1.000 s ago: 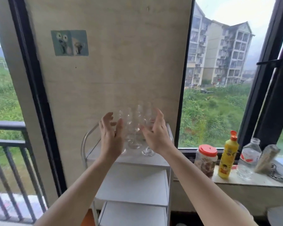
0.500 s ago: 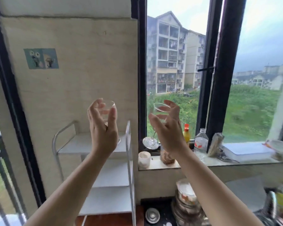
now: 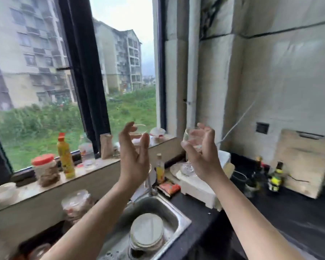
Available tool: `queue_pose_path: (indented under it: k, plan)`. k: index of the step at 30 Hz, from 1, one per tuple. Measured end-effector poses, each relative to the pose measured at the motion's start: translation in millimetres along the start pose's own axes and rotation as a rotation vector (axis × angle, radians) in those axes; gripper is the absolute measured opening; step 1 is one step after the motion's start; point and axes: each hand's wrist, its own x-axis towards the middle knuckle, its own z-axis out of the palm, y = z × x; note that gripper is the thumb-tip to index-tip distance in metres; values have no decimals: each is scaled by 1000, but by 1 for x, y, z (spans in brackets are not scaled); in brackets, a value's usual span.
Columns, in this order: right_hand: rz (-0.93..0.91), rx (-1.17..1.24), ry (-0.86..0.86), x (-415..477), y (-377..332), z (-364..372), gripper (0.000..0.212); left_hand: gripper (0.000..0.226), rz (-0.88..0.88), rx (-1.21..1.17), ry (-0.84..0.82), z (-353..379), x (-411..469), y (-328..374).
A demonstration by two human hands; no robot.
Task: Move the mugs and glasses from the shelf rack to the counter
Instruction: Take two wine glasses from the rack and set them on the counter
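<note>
My left hand (image 3: 134, 156) is raised above the sink and wraps a clear stemmed glass (image 3: 139, 129); only the glass's rim shows above my fingers. My right hand (image 3: 201, 152) holds a second clear stemmed glass (image 3: 190, 137), whose round foot hangs below my palm near the white block. Both glasses are held upright in the air. The black counter (image 3: 281, 218) lies below and to the right of my right hand. The shelf rack is out of view.
A steel sink (image 3: 174, 212) with a faucet (image 3: 150, 184) and a lidded jar (image 3: 146, 233) sits below my hands. A white foam block (image 3: 197, 190), dark bottles (image 3: 275, 177) and a leaning board (image 3: 306, 162) stand on the counter. The windowsill holds a yellow bottle (image 3: 65, 156) and a red-lidded jar (image 3: 45, 169).
The view has swung right from the shelf rack to the sink and counter. Both hands have carried their glasses along and stay raised.
</note>
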Motion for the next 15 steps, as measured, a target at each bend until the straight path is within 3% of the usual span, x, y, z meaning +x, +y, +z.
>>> queue_pose_path:
  k: [10, 15]
  plan:
    - [197, -268, 381, -55, 76, -267, 62, 47, -44, -468, -413, 278, -97, 79]
    - [265, -469, 526, -66, 99, -390, 61, 56, -82, -693, -573, 415, -140, 116]
